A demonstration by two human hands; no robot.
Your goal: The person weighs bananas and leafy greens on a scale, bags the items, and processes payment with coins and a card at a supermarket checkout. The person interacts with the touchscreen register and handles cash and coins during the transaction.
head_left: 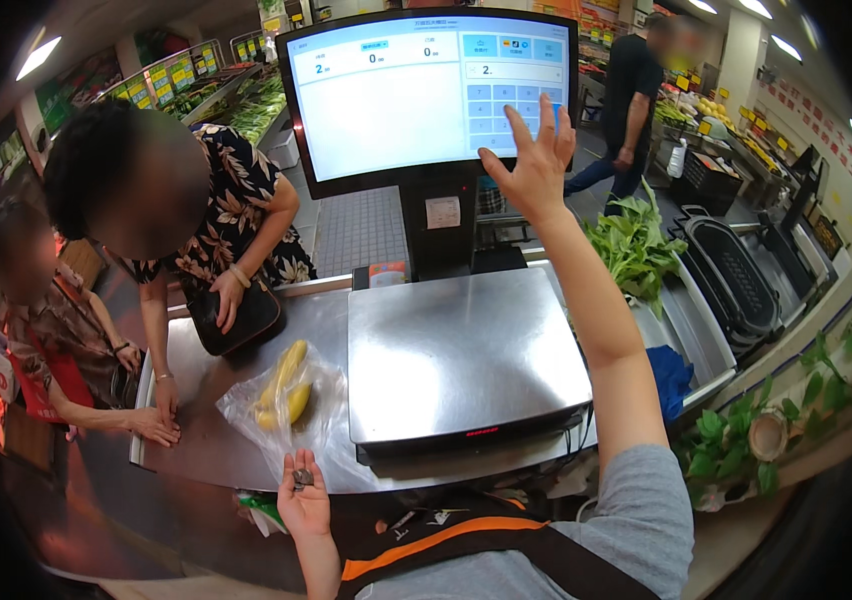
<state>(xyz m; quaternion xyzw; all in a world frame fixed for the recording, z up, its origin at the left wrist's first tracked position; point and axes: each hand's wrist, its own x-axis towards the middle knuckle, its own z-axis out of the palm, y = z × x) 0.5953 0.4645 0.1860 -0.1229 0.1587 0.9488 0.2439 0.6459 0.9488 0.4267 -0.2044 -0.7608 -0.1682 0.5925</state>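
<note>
My right hand (536,165) is raised to the touchscreen (376,130), its fingers spread over the keypad at the screen's lower right. It holds nothing; whether a fingertip touches the glass I cannot tell. Low in front of the counter, my left hand (306,510) is turned palm up with a few dark coins (302,479) lying on it. Just beyond that hand a clear plastic bag (246,403) with yellow bananas (296,397) rests on the metal counter (201,463). Right of the bag is a checkout scale (466,350) with a broad steel plate and a red display on its near edge.
Across the counter at left, a person in a floral top (256,170) holds a black purse (236,318). Another person's hand (153,426) lies on the counter's left end. Leafy greens (636,245), a blue bag (668,378) and black baskets (731,270) stand right of the scale.
</note>
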